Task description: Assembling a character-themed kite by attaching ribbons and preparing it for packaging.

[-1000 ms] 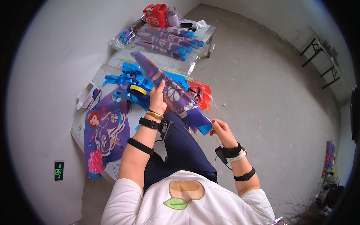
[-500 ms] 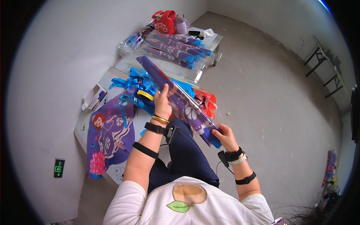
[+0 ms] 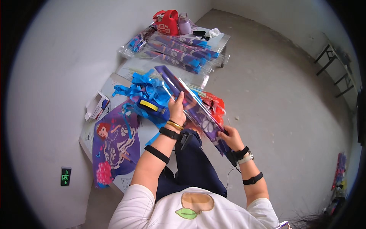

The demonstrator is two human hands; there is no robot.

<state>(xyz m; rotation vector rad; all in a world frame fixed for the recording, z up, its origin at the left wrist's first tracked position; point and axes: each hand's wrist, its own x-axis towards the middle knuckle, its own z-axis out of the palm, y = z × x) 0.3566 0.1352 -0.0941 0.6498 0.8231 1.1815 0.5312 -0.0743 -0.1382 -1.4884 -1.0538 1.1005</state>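
A rolled-up purple kite (image 3: 206, 121) in a shiny clear plastic sleeve slants across in front of me, with white flower prints showing. My left hand (image 3: 177, 110) is closed on its left side around the middle, thumb on top. My right hand (image 3: 231, 138) pinches the roll near its lower right end. Behind my left hand lie blue ribbon streamers (image 3: 143, 87) and a dark blue object with a yellow strip (image 3: 152, 107). A flat purple sheet with a princess print (image 3: 118, 147) lies on the table to the left.
Several wrapped purple rolls (image 3: 179, 53) lie on the far table, near a red bag (image 3: 166, 23) and a pale purple bottle (image 3: 184, 24). Crumpled red plastic (image 3: 216, 107) sits right of the ribbons. A small open box (image 3: 97, 106) stands by the wall. A narrow table (image 3: 335, 65) stands far right.
Both hands and the roll have shifted slightly right and down in view. The roll has slid lower through the right hand, whose grip now sits farther up from its lower end.
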